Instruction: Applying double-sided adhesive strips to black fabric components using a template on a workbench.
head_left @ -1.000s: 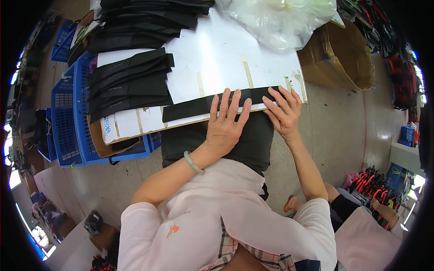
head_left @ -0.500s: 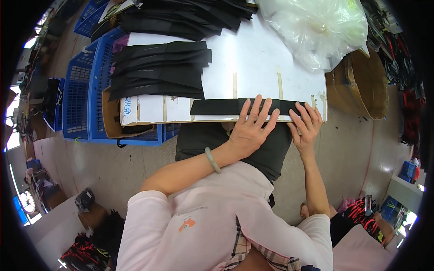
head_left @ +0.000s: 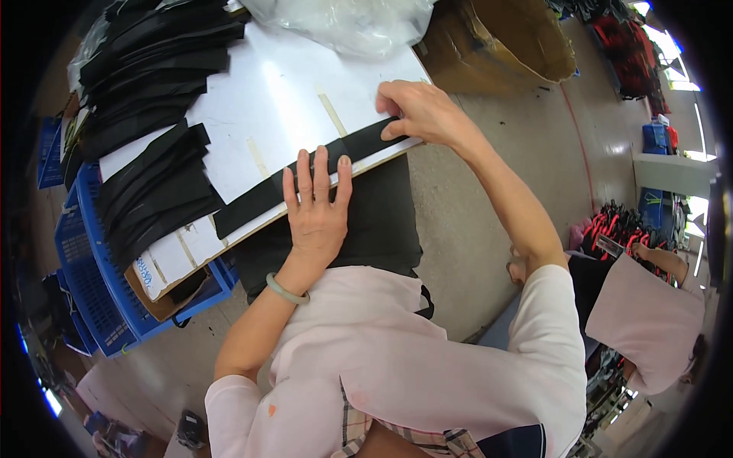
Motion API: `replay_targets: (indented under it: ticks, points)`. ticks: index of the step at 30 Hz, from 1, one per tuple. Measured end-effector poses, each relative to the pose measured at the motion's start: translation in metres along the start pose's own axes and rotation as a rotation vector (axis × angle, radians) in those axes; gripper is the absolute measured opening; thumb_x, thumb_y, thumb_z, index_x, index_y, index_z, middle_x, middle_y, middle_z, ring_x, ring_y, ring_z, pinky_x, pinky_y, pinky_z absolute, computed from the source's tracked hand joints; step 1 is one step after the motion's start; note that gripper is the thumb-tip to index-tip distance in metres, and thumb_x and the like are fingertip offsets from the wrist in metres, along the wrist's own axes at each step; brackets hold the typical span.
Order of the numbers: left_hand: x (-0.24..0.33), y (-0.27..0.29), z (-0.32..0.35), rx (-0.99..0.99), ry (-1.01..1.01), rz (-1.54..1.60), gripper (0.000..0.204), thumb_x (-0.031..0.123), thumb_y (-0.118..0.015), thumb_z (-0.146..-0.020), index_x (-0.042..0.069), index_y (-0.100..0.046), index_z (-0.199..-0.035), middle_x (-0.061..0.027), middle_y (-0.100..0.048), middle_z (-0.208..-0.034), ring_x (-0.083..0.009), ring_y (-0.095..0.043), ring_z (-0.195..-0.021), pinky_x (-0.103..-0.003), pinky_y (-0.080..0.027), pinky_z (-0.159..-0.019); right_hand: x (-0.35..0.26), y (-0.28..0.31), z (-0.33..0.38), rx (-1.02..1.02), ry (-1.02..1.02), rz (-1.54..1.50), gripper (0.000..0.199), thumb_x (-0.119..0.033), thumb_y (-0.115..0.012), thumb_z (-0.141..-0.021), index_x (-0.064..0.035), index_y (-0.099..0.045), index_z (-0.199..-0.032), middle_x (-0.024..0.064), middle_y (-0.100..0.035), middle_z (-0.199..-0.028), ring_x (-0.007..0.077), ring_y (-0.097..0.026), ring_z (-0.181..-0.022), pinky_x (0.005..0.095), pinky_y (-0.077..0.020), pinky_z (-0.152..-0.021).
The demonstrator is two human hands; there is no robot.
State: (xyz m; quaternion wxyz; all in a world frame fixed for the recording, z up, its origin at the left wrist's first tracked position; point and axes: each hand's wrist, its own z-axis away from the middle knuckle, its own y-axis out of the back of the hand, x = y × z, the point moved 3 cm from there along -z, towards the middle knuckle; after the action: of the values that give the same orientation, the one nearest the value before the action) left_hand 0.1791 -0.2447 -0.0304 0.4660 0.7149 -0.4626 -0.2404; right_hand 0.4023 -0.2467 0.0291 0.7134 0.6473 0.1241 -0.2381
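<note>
A long black fabric strip point(head_left: 256, 201) lies flat along the near edge of a white board tabletop point(head_left: 259, 91). My left hand point(head_left: 318, 210) rests on the middle of the strip, palm down, its fingers stretched out and slightly apart. At the strip's right end is my right hand point(head_left: 427, 114), with curled fingers and the thumb against the strip. The undersides of the right fingers are partly hidden. Left of the strip, a fanned pile of similar black strips point(head_left: 156, 191) sits on the board, its edge close to the strip's left end.
More black strips point(head_left: 153, 72) are heaped at the far left. A clear plastic bag point(head_left: 351, 23) lies on the board's far side, beside an open cardboard box point(head_left: 496, 46). Blue plastic crates point(head_left: 95, 259) stand at the left. Another person point(head_left: 645, 313) is at the right.
The view has turned, so the board now slants up to the right. My right hand has gone from flat fingers to curled ones at the strip's end. My left hand stays on the strip.
</note>
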Motion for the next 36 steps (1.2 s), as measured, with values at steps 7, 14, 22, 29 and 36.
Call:
replay_targets:
  ticks: [7,14,22,29,36]
  points:
    - [0.001,0.0,-0.002,-0.046,-0.021,-0.041,0.057,0.005,-0.061,-0.082,0.008,-0.046,-0.137,-0.0224,-0.041,-0.142,-0.0417,-0.041,-0.13,-0.054,-0.03,-0.107,0.015,0.0,-0.016,-0.232,-0.012,-0.073,0.024,-0.016,-0.076,-0.066,-0.0013,-0.057,-0.063,0.0062,-0.051,-0.053,0.0186,-0.052,-0.054,0.0348,-0.0394,-0.052]
    - [0.003,-0.001,-0.003,-0.008,-0.013,-0.038,0.049,0.002,-0.053,-0.085,0.009,-0.049,-0.133,-0.0205,-0.046,-0.139,-0.0411,-0.043,-0.129,-0.054,-0.031,-0.106,0.031,-0.001,-0.019,-0.274,0.062,-0.183,0.032,-0.009,-0.074,-0.069,-0.0043,-0.044,-0.06,-0.0011,-0.038,-0.053,0.0109,-0.037,-0.054,0.0306,-0.0319,-0.051]
    - [-0.003,-0.002,-0.001,0.024,0.004,-0.047,0.058,-0.004,-0.054,-0.08,0.011,-0.047,-0.135,-0.0184,-0.045,-0.14,-0.0376,-0.044,-0.129,-0.051,-0.031,-0.107,0.032,0.0,-0.022,-0.295,0.04,-0.173,0.031,-0.008,-0.073,-0.07,-0.0058,-0.043,-0.061,-0.003,-0.035,-0.056,0.0098,-0.034,-0.055,0.0294,-0.0303,-0.053]
    - [0.002,0.0,0.001,0.003,0.001,-0.008,0.04,0.014,-0.052,-0.089,0.009,-0.051,-0.129,-0.0201,-0.047,-0.137,-0.0398,-0.043,-0.129,-0.052,-0.031,-0.108,0.04,0.0,-0.02,-0.307,0.11,-0.307,0.034,-0.004,-0.069,-0.065,-0.0067,-0.035,-0.059,-0.0034,-0.029,-0.055,0.0092,-0.031,-0.055,0.0296,-0.0285,-0.051]
    - [0.0,-0.001,0.006,0.033,0.021,0.045,0.045,0.006,-0.053,-0.086,0.01,-0.048,-0.131,-0.0188,-0.046,-0.138,-0.0384,-0.042,-0.13,-0.051,-0.029,-0.109,0.033,0.002,-0.015,-0.362,-0.086,-0.375,0.029,-0.001,-0.07,-0.07,-0.0068,-0.042,-0.063,-0.0052,-0.04,-0.061,0.0063,-0.036,-0.059,0.0245,-0.0296,-0.053]
